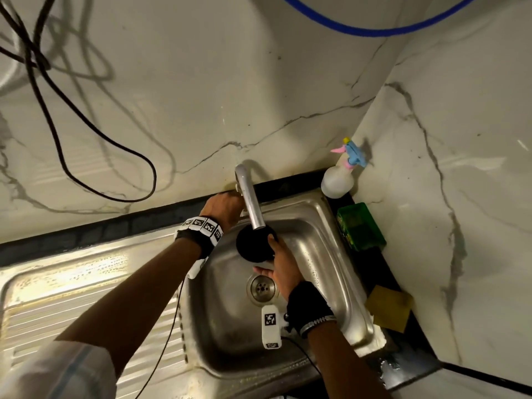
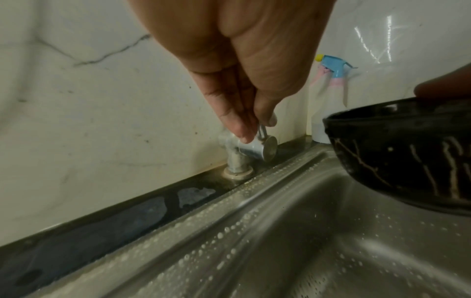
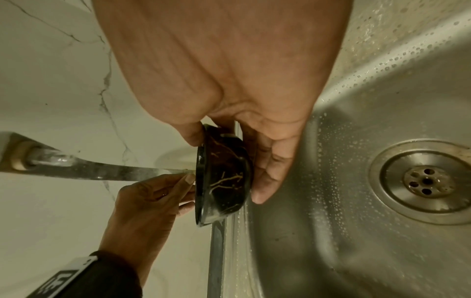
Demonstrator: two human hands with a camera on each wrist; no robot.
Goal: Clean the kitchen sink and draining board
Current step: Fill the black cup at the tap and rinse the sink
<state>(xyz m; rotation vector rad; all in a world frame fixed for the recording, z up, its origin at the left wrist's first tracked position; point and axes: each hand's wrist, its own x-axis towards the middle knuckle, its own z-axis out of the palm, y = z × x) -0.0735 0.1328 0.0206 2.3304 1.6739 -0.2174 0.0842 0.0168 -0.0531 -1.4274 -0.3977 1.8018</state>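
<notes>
A steel sink (image 1: 322, 254) with a round drain (image 1: 262, 287) sits beside a ribbed draining board (image 1: 86, 283); droplets cover its walls (image 2: 229, 231). My right hand (image 1: 280, 263) holds a small black bowl (image 1: 254, 243) with gold veins (image 3: 224, 179) under the tap spout (image 1: 252, 200), thumb on the rim and fingers under the base. My left hand (image 1: 223, 208) reaches behind the spout, where its fingertips (image 2: 239, 129) pinch the tap's chrome handle (image 2: 257, 147). No stream of water shows at the spout.
A white spray bottle (image 1: 339, 174) with a blue and pink trigger stands in the back right corner. A green tub (image 1: 361, 227) and a yellow sponge (image 1: 390, 308) lie on the dark ledge right of the sink. Marble walls close in behind and to the right. Cables hang at left.
</notes>
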